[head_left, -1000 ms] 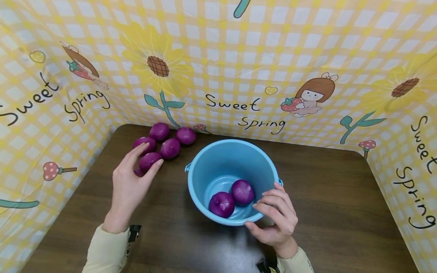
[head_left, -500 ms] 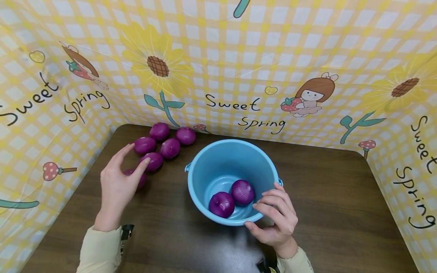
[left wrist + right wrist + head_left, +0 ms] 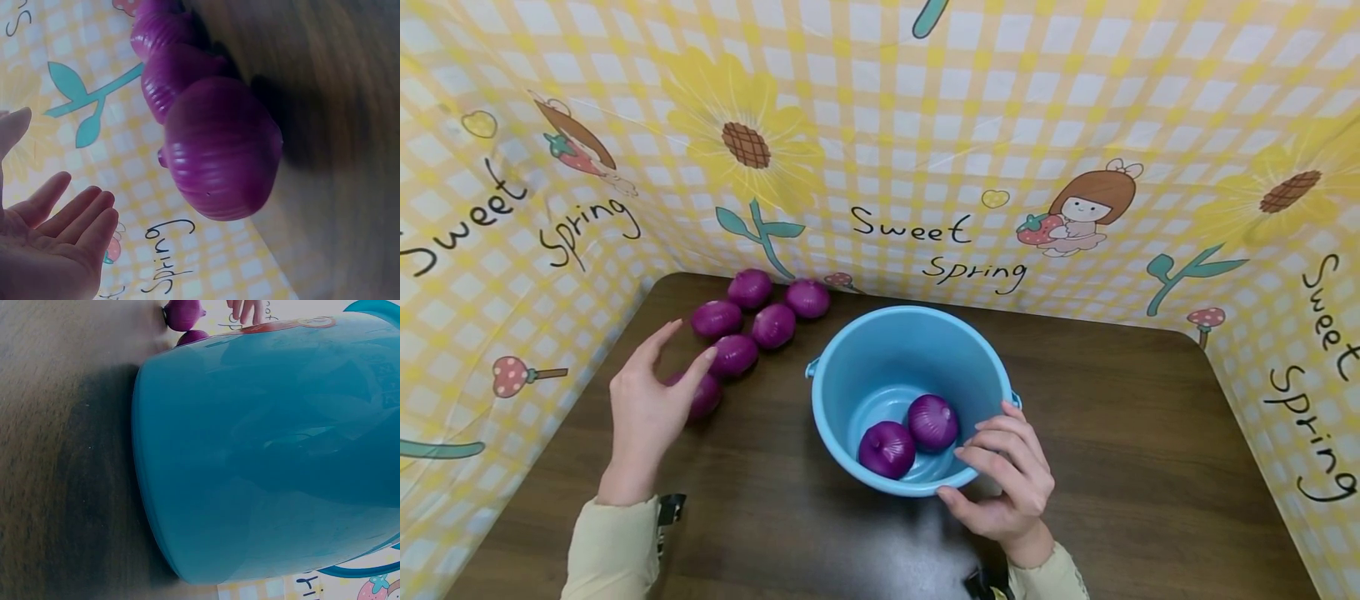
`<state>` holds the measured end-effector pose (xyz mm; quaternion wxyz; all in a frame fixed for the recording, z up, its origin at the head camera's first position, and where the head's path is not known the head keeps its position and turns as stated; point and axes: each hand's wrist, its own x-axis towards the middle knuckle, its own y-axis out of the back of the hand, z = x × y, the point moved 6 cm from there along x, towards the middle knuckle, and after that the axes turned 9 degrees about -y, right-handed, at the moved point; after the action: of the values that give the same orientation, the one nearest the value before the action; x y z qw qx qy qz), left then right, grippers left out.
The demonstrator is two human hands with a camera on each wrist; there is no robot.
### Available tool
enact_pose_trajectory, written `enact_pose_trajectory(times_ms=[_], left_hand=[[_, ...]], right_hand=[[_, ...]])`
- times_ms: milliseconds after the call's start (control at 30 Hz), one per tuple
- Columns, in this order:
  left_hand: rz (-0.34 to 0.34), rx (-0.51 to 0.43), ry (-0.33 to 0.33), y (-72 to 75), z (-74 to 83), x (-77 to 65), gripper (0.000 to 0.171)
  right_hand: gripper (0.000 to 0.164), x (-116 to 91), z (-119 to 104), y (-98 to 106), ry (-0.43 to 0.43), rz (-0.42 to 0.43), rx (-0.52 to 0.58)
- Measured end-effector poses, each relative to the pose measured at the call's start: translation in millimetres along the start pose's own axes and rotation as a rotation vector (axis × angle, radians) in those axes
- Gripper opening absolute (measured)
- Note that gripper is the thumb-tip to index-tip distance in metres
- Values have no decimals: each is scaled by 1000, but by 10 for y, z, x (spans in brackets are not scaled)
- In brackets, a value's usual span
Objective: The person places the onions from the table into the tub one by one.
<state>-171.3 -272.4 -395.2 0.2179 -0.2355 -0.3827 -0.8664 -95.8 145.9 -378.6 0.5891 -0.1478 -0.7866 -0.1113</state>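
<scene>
Yellow checked cloth [image 3: 865,125] surrounds the brown bench [image 3: 1135,433] in the head view. Six purple onions [image 3: 773,326] lie on the bench at the far left, and two more, the inner onions [image 3: 932,423], lie at the bottom of one blue bucket [image 3: 910,342]. With the right hand [image 3: 1011,483] the person grips the bucket's rim. The left hand [image 3: 647,408] has its grip spread and holds nothing, just beside the nearest onion [image 3: 703,396]. I judge that the step is reaching for a third onion; next it probably needs to close the fingers around it, then carry it over the rim.

In the left wrist view, I count four onions in a row, the closest apart from the fingers.

In the right wrist view, the bucket wall hides most; two onions show behind, with fingertips near the top edge.
</scene>
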Motion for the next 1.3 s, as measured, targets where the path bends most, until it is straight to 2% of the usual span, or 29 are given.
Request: enact_pose_trajectory(times_ms=[700,900,1133,1300], left_hand=[[-81,30,154,46,-298,-84,59],[-155,46,199,30,-369,-159,65],[-296,36,267,-11,-497,-226,86],[-367,63,263,-39,-547,-267,93]], right_hand=[[48,13,14,-6,6,9,4],[48,3,5,0,0,1,1],[48,-8,12,4,-5,-2,-3],[48,-1,3,-1,1,0,-2]])
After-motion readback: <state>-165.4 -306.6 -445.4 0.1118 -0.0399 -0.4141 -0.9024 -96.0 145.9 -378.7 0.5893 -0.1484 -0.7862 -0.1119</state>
